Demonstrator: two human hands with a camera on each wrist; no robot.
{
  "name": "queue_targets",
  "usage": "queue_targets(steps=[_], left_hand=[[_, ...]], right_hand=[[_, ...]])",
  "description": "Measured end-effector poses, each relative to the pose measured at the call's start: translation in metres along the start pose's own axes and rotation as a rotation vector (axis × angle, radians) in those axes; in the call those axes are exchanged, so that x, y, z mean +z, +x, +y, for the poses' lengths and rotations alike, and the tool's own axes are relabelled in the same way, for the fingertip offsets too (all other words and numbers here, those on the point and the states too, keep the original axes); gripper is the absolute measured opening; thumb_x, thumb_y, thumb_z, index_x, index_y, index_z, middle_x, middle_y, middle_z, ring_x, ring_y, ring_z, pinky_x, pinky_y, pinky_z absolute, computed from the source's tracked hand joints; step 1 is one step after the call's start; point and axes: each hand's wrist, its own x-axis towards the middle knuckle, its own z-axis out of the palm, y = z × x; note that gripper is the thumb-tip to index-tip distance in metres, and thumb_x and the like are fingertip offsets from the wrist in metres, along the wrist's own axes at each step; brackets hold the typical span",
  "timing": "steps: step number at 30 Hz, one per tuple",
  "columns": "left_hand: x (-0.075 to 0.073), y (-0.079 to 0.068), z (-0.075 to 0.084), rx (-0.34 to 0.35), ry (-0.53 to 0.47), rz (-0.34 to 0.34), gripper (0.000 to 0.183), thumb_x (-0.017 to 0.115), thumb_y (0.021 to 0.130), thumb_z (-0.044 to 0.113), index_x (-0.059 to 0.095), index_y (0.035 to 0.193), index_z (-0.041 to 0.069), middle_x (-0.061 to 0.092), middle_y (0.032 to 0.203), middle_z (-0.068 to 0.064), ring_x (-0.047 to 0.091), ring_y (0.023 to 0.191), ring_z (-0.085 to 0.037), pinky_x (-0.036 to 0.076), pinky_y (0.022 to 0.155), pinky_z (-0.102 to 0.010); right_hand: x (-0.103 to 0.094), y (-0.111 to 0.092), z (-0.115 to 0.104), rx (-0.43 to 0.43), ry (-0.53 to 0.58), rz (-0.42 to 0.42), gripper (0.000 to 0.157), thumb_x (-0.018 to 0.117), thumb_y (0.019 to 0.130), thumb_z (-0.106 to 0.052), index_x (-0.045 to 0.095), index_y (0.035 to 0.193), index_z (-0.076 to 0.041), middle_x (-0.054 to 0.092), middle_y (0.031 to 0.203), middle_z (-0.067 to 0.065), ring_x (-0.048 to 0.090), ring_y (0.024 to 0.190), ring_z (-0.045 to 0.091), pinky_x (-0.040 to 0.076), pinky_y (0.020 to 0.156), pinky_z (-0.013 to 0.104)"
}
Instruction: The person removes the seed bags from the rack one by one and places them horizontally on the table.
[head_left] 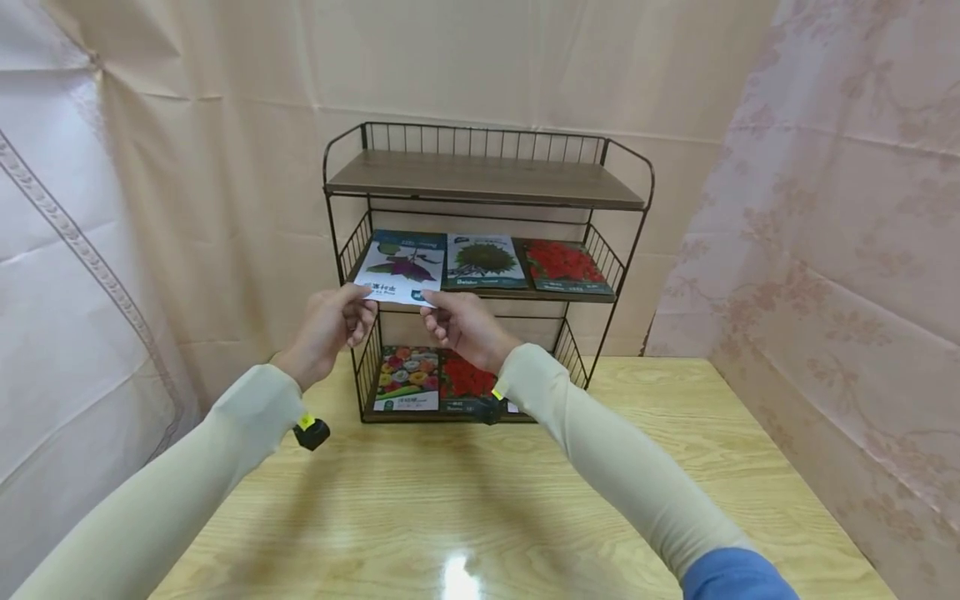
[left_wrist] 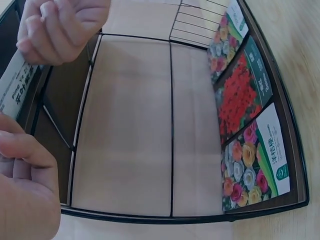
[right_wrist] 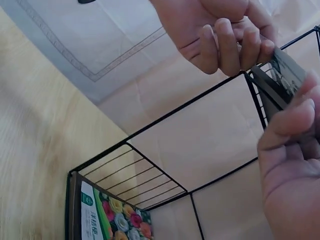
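Note:
A white seed packet with a purple leafy plant and a dark blue top band (head_left: 405, 265) lies at the left end of the middle shelf, its near edge jutting out over the front. My left hand (head_left: 327, 329) pinches its near left corner, fingers curled beneath. At the near right corner, my right hand (head_left: 468, 327) pinches the same packet between thumb and fingers. Beside it on that shelf lie a packet with a dark green plant (head_left: 484, 260) and a packet with red flowers (head_left: 566, 265). The left wrist view shows both hands at the packet's edge.
The dark wire rack (head_left: 487, 200) has three wooden shelves and stands on a light wood table (head_left: 420, 500). On its bottom shelf are a mixed-flower packet (head_left: 407, 379), a red-flower packet (left_wrist: 242, 97) and another mixed-flower packet (left_wrist: 227, 42). Curtains hang behind and at both sides.

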Motion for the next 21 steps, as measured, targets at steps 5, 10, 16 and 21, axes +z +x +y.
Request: queue_targets(steps=[5,10,16,21], left_hand=[[-0.003,-0.002,0.001,-0.034,0.012,0.007,0.029,0.058,0.104,0.016,0.069,0.078,0.008,0.062,0.067,0.001,0.049,0.053,-0.008,0.042,0.048,-0.019],[-0.005,-0.007,0.001,-0.053,0.069,-0.003,0.028,0.062,0.105,0.024,0.071,0.083,0.008,0.064,0.071,0.000,0.050,0.055,-0.008,0.042,0.050,-0.019],[-0.008,-0.014,-0.002,-0.045,0.100,-0.028,0.032,0.060,0.107,0.029,0.070,0.086,0.007,0.064,0.071,0.000,0.051,0.053,-0.009,0.040,0.049,-0.019],[-0.010,-0.024,-0.004,-0.042,0.156,-0.057,0.033,0.058,0.107,0.031,0.068,0.089,0.006,0.063,0.073,0.000,0.051,0.056,-0.009,0.041,0.051,-0.021]], right_hand=[[0.000,-0.001,0.000,0.018,-0.023,-0.033,0.027,0.059,0.107,-0.022,0.067,0.094,0.000,0.063,0.075,0.004,0.051,0.057,0.009,0.044,0.054,0.020],[0.004,-0.005,0.000,0.007,-0.122,-0.039,0.028,0.060,0.106,-0.022,0.068,0.086,-0.004,0.062,0.073,0.003,0.051,0.057,0.008,0.042,0.053,0.020],[0.003,-0.012,0.002,-0.008,-0.199,0.000,0.035,0.057,0.108,-0.028,0.064,0.086,-0.003,0.058,0.071,0.002,0.048,0.056,0.009,0.041,0.053,0.021],[0.003,-0.021,0.002,-0.027,-0.199,0.000,0.035,0.056,0.108,-0.028,0.062,0.086,-0.002,0.058,0.071,0.002,0.047,0.055,0.010,0.041,0.053,0.023]])
